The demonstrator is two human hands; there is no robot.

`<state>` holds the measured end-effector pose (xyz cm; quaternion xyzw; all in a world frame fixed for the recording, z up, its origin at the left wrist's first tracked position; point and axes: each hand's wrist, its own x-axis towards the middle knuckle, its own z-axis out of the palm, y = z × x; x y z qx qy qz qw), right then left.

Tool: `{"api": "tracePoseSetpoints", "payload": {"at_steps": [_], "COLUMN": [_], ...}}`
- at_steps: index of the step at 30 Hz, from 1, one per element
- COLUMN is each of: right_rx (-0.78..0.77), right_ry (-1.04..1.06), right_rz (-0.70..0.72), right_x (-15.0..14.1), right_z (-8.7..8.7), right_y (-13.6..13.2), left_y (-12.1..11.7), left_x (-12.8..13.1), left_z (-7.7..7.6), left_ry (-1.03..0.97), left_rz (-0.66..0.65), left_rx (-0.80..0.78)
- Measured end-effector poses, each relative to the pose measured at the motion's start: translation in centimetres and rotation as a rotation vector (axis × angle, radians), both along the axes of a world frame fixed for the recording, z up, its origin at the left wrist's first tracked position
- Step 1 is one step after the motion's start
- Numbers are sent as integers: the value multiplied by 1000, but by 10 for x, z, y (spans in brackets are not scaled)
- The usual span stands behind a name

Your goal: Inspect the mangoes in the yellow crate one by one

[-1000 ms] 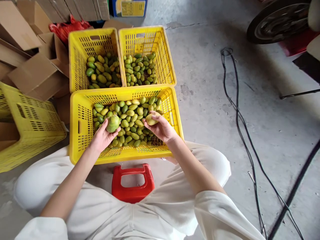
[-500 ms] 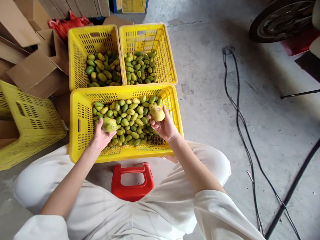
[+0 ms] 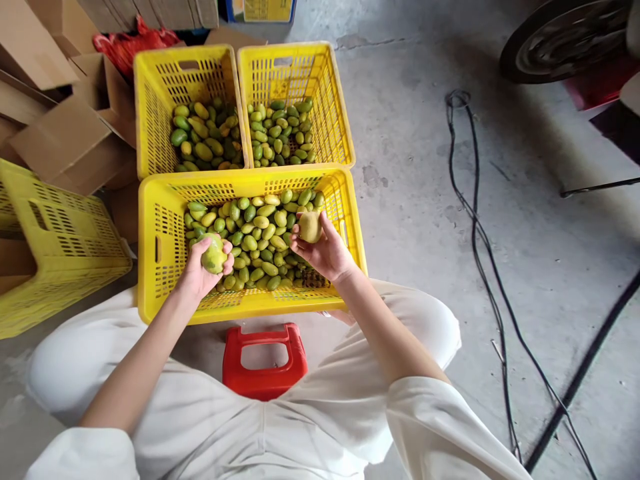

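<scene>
My left hand is closed round a green mango, its fingers curled along the right side of the fruit. In my right hand I hold a yellower mango, between the thumb and fingers. Both hands are above the front yellow crate, which holds a layer of small green and yellow mangoes. At the crate's right end part of its latticed bottom shows.
Behind stand two more yellow crates with mangoes. Another yellow crate and cardboard boxes lie at left. A red stool is between my legs. Black cables and a wheel are at right.
Both mangoes have been turned in my fingers. My right hand has rolled more palm-up, and my left hand has shifted slightly left. The crates keep their places.
</scene>
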<state>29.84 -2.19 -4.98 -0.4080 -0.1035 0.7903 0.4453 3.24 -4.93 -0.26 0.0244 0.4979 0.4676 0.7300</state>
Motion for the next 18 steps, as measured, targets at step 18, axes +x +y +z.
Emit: {"api": "tracePoseSetpoints", "payload": {"at_steps": [18], "right_rx": [127], "right_ry": [-115], "right_rz": [-75], "right_x": [-3], "right_z": [-3], "right_y": [-3], "left_y": [0], "left_x": [1], "left_z": [-11], "left_ry": [-4], "left_rz": [24], "left_rx": [52]}}
